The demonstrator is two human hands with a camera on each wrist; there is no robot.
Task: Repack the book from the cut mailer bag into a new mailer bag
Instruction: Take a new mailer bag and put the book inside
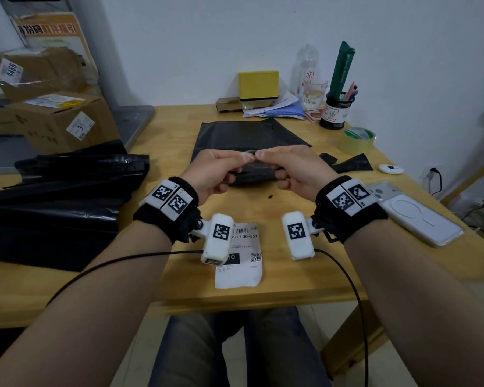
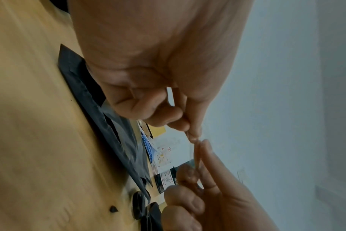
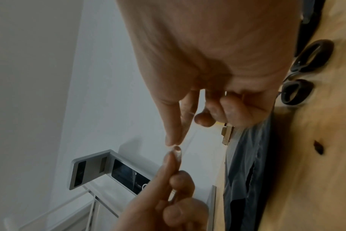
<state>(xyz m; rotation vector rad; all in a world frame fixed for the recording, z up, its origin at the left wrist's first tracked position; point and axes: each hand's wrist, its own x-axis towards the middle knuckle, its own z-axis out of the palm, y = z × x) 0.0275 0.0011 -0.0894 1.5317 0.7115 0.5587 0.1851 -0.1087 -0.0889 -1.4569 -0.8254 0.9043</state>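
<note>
Above flat glossy black mailer bag (image 1: 243, 135), left hand (image 1: 210, 171), right hand (image 1: 294, 170) pinching thin clear strip (image 1: 251, 152).

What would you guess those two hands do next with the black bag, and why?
Probably draw apart, peeling the thin clear strip pinched between them off the black mailer bag. The left hand and right hand meet fingertip to fingertip just above the bag's near edge, which looks like baring the adhesive before the flap is pressed shut. Whether the book is inside cannot be seen.

Both hands hover raised, left hand (image 1: 213, 171) and right hand (image 1: 291, 170) meeting fingertip to fingertip, thumbs and forefingers pinched, other fingers curled.
</note>
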